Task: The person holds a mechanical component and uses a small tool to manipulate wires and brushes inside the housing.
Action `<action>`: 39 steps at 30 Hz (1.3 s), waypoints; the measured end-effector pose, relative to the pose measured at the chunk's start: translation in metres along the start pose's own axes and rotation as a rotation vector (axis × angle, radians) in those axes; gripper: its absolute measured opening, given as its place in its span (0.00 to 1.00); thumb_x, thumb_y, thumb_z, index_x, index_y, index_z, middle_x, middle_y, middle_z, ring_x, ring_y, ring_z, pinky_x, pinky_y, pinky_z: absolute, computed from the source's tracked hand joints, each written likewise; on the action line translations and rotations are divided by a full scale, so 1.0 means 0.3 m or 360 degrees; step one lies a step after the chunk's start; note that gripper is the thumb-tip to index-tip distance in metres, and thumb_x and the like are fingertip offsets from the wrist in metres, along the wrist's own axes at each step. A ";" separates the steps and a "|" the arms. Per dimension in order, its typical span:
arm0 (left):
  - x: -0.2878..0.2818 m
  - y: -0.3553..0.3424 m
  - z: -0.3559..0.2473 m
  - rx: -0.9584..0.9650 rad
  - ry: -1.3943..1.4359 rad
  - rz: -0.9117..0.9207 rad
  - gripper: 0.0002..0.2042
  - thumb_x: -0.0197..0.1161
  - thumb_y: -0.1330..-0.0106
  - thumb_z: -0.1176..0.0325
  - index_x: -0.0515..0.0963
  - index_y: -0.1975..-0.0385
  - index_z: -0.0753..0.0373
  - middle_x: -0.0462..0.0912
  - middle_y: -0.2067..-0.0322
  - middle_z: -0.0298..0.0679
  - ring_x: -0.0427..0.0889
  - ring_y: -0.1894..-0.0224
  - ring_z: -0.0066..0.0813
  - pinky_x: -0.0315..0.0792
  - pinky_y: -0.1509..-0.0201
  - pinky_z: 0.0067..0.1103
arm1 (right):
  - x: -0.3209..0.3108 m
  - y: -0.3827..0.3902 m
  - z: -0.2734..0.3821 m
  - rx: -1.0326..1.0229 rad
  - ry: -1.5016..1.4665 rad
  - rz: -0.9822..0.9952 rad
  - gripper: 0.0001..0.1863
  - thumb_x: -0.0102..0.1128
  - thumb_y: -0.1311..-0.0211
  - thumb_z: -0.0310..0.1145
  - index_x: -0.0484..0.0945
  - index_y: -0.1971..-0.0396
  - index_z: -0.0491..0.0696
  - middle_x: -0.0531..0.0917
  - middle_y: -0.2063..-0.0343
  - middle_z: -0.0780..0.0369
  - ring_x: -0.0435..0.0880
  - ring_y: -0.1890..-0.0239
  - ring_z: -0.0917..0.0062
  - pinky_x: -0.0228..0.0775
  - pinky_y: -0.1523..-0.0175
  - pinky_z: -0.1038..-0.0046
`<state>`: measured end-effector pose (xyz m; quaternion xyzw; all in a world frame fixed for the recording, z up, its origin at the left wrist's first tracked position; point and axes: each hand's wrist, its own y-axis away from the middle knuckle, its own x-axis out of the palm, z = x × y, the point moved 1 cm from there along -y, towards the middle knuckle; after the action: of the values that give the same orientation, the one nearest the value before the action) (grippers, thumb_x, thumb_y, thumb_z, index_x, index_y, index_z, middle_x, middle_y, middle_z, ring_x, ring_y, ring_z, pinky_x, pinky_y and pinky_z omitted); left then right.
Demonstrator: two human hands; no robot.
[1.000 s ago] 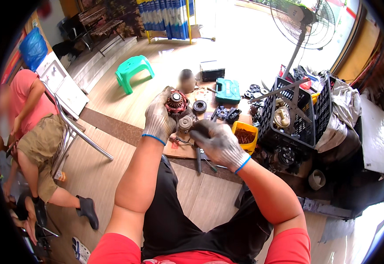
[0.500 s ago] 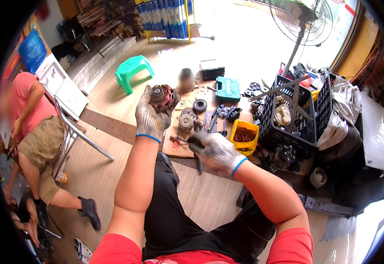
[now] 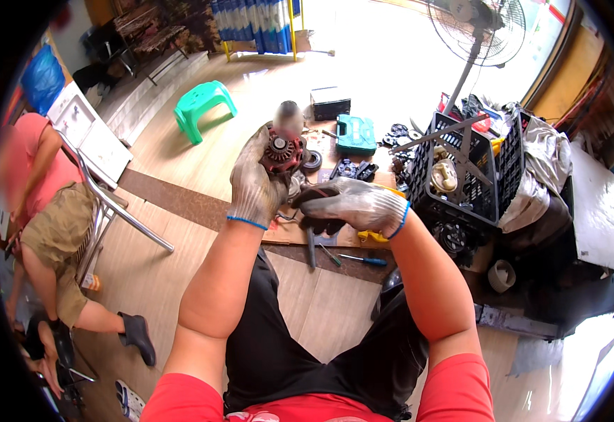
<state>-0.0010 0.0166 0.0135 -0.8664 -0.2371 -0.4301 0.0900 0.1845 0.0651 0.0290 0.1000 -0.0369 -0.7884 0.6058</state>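
My left hand [image 3: 256, 179], in a white knit glove with a blue cuff, grips a reddish-brown alternator [image 3: 282, 149] above the work board [image 3: 352, 239]. Its round, finned end faces up. My right hand [image 3: 352, 200], gloved the same way, is just right of the alternator and lower, fingers pointing left and curled. Whatever lies inside those dark fingers is hidden. Beneath it, a grey bar-like handle [image 3: 312, 247] juts over the board's near edge. A blue-handled screwdriver [image 3: 364, 259] and a thinner green-handled one [image 3: 331, 255] lie near that edge. The right hand mostly covers a yellow tray [image 3: 371, 236].
Beyond the board are a teal tool case [image 3: 355, 134] and a black box [image 3: 330, 103]. Black crates [image 3: 465, 198] of parts stand right, below a fan [image 3: 477, 32]. At left are a green stool [image 3: 205, 105], a metal chair [image 3: 134, 228] and a seated person [image 3: 43, 176].
My left hand has brought the alternator right and slightly down, turning its finned end upward. The right hand has risen closer to it, now covering the tray and uncovering the screwdrivers.
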 end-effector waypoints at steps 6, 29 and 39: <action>-0.038 -0.076 -0.096 0.0169 0.0234 -0.0305 0.18 0.56 0.24 0.57 0.70 0.47 0.67 0.79 0.54 0.52 0.84 0.56 0.54 0.85 0.51 0.47 | 0.031 0.031 -0.037 -0.1005 0.1533 0.0076 0.20 0.56 0.43 0.24 0.79 0.49 0.45 0.82 0.49 0.57 0.85 0.54 0.61 0.79 0.50 0.70; 0.050 0.057 0.008 -0.0008 -0.0253 0.0533 0.16 0.54 0.23 0.64 0.71 0.43 0.66 0.81 0.52 0.50 0.85 0.51 0.46 0.83 0.48 0.43 | -0.018 -0.007 -0.076 -0.0548 0.0696 -0.0329 0.16 0.50 0.29 0.32 0.77 0.45 0.48 0.84 0.65 0.55 0.82 0.67 0.67 0.75 0.61 0.67; 0.034 -0.009 0.005 -0.0039 0.0122 -0.0174 0.15 0.54 0.23 0.60 0.72 0.50 0.67 0.81 0.56 0.50 0.85 0.58 0.47 0.86 0.54 0.46 | 0.112 -0.035 0.023 0.0212 -0.0321 -0.0818 0.17 0.52 0.24 0.42 0.79 0.64 0.43 0.72 0.84 0.68 0.67 0.86 0.87 0.60 0.82 0.79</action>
<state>0.0040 0.0229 0.0205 -0.8360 -0.2753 -0.4702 0.0648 0.1650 0.0352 0.0301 0.0666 -0.1222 -0.9179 0.3716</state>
